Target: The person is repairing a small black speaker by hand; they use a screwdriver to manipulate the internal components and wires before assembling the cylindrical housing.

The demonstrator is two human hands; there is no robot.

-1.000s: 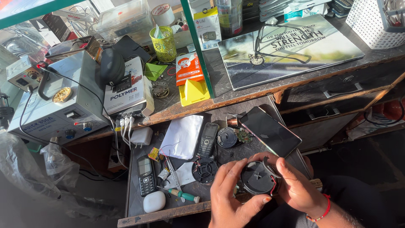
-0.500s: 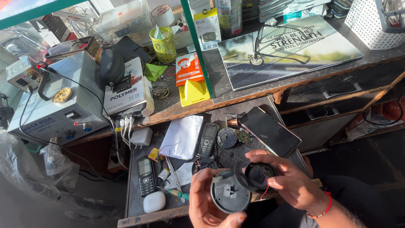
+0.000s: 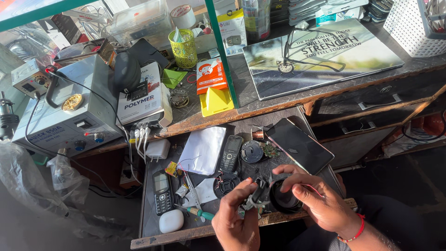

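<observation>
Clearly, step: I was separating a round black speaker (image 3: 284,199); right hand (image 3: 320,204) clasped it
Left hand (image 3: 241,222): pinched its small inner part (image 3: 254,201)
Next: steady, gentle pull, I judged

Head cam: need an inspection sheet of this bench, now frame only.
Surface: dark pull-out tray, crowded.
Job's things: round black housing in right hand; small circuit part in left hand.
Clutter: two keypad phones, smartphone, screwdriver, white case, white sheet.
Grippers: both hands gripping, close together.
Cables: red wire at housing; white plugs by grey station.
Surroundings: upper shelf with laptop, yellow-green cup.
</observation>
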